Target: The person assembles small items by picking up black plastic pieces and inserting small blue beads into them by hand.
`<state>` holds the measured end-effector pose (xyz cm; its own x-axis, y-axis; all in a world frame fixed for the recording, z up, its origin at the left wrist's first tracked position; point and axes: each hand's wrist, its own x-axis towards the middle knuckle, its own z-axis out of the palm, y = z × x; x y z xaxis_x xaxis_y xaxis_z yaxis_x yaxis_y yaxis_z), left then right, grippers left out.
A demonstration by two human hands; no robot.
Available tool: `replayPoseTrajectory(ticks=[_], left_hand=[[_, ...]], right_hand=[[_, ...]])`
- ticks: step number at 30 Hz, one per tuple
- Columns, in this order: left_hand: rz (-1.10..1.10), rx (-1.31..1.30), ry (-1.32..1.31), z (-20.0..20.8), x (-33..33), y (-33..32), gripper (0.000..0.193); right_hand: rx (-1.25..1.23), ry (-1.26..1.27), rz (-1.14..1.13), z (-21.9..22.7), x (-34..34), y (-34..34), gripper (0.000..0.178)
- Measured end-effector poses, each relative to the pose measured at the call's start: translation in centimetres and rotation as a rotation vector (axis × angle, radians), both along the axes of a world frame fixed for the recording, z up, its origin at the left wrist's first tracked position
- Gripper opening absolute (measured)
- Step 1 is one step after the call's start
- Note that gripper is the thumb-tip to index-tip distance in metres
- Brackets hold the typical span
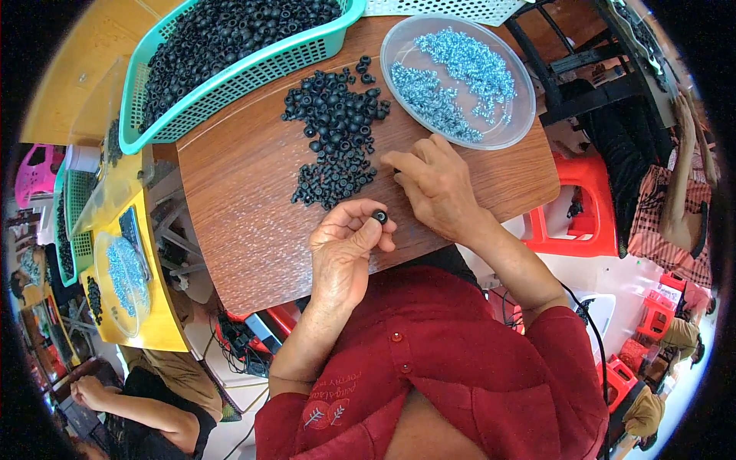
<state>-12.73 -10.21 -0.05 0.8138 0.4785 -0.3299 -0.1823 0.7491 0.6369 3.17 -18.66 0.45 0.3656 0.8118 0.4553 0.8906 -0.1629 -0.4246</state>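
Between the thumb and fingers of my left hand [341, 249] is a small round black part [380, 217] with a hole in its face, held just above the table's near edge. My right hand [437, 184] is low over the wooden table [238, 207], its index finger and thumb slightly apart with nothing visible between them. Its fingertips are beside a pile of small black rings [330, 180]. Behind that pile lie larger round black caps [337, 115]. A clear round plastic dish [524, 115] at the back right holds two heaps of tiny shiny blue pieces [471, 65].
A turquoise basket [253, 86] full of black caps stands at the back left, with a white perforated basket [460, 9] behind the dish. Red stools [586, 207] are at the right. On the left, another person's arm [142, 410] is near a yellow table [165, 307].
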Motion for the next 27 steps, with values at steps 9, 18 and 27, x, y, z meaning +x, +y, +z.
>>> replayPoseTrajectory(ticks=[9,18,27], left_hand=[[-0.013,0.021,0.005,0.8,0.8,-0.5,0.02],[0.069,0.115,0.011,1.3,1.1,-1.2,0.021],[0.098,0.265,0.051,1.3,1.3,-1.5,0.021]], right_hand=[[0.223,0.896,0.089,3.0,-2.5,-2.0,0.017],[0.222,0.695,0.042,3.4,-3.0,-2.2,0.015],[0.209,0.61,0.084,3.0,-2.4,-2.4,0.017]])
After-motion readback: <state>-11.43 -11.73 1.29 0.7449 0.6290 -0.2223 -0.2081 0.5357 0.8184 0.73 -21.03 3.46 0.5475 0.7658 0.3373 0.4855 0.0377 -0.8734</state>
